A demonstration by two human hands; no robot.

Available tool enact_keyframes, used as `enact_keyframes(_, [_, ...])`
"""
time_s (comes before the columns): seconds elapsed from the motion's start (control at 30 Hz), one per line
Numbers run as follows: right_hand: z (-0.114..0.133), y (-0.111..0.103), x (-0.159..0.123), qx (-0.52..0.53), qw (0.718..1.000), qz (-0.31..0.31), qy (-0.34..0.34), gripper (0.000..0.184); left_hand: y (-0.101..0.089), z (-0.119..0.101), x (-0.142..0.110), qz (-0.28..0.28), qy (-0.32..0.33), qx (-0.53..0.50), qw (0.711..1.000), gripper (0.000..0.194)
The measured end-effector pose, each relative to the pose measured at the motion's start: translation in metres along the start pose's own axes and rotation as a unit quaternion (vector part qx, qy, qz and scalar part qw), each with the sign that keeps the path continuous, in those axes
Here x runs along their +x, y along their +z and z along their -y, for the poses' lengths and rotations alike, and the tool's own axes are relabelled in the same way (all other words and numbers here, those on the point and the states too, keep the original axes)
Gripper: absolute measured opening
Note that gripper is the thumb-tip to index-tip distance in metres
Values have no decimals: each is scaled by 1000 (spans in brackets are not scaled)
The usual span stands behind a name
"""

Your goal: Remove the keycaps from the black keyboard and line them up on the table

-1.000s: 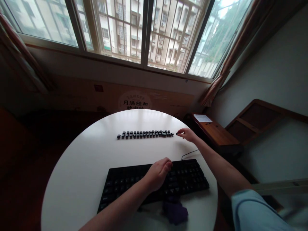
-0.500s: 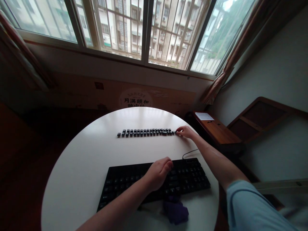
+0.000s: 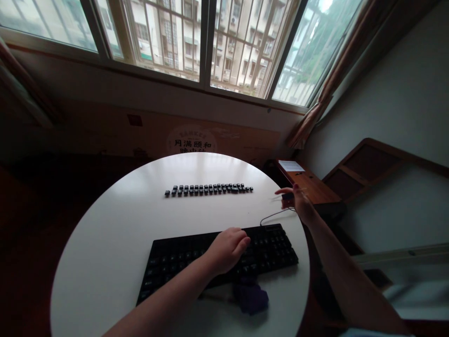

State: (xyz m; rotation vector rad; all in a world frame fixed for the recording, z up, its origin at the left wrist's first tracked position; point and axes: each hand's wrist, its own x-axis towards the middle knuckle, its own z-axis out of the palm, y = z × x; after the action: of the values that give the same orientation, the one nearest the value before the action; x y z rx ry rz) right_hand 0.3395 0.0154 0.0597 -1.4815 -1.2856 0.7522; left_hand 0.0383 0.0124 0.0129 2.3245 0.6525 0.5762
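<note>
On the white round table, the black keyboard (image 3: 164,255) lies at a slant. My left hand (image 3: 228,248) rests over its middle, fingers curled down; what they hold, if anything, is hidden. Beyond it, loose black keycaps (image 3: 205,189) stand in two rows. My right hand (image 3: 298,201) is raised at the table's right edge, to the right of the rows, apart from them. Between its thumb and fingers is a small dark tool (image 3: 286,196) with thin wire-like ends, too blurred to name surely. A crumpled purple cloth (image 3: 251,297) lies in front of the keyboard.
A black cable (image 3: 273,216) runs from the keyboard's back toward the right table edge. Beyond the round table stands a brown wooden desk (image 3: 315,187) with a white paper sheet (image 3: 290,166). A barred window (image 3: 242,51) fills the far wall.
My right hand has left the right end of the keycap rows, moving right and lifting, and now holds a small dark tool. My left hand stays on the keyboard. The view has shifted slightly.
</note>
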Motion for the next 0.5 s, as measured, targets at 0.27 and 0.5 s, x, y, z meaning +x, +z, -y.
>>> enact_keyframes(0.27, [-30,26,-92,111,986,24,121,46,2,-1,1,9,11,27,1000,36])
enact_keyframes(0.5, [-55,24,-75,-22,994,-62,89,54,2,0,1,8,4,26,1000,37])
